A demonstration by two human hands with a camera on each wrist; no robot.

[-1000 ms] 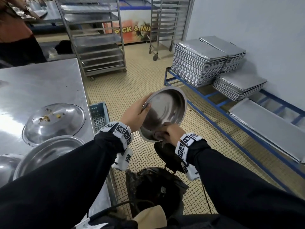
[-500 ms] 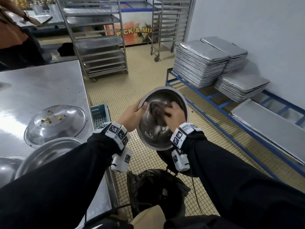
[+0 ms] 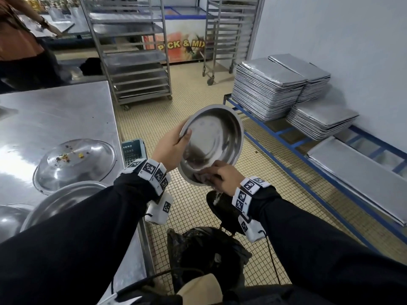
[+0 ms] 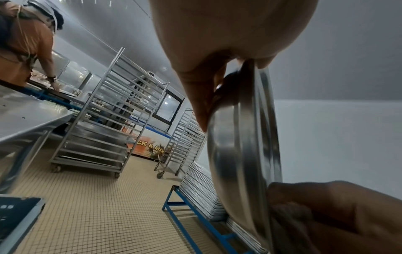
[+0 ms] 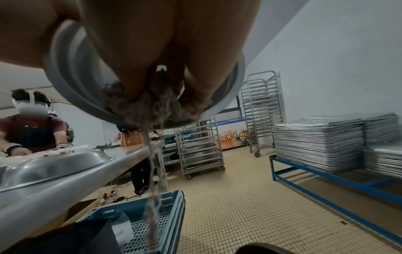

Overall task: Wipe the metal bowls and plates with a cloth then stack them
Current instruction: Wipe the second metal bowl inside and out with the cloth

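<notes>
Head view showed the right hand (image 3: 222,177) had dragged the bunched cloth (image 3: 203,176) from the middle of the bowl (image 3: 214,137) down to its near rim, fingers clenched on it. The left hand (image 3: 170,148) kept grasping the far-left rim, bowl tilted between both hands; interior wiping judged nearly complete, stacking outstanding.

We are standing at the right edge of a steel table (image 3: 55,115), holding a metal bowl (image 3: 215,137) tilted over the floor to the table's right. Our left hand (image 3: 170,148) is gripping the bowl's left rim; our right hand (image 3: 222,177) is pressing a cloth (image 3: 203,176) inside its lower edge. A bin (image 3: 204,256) is sitting on the floor below the bowl. An upturned plate (image 3: 74,161) is lying near the table's right edge, with another bowl (image 3: 63,199) in front of it. A crate (image 3: 134,150) is standing on the floor beside the table. Stacked trays (image 3: 268,86) are resting on a low rack (image 3: 275,133) along the right wall.
</notes>
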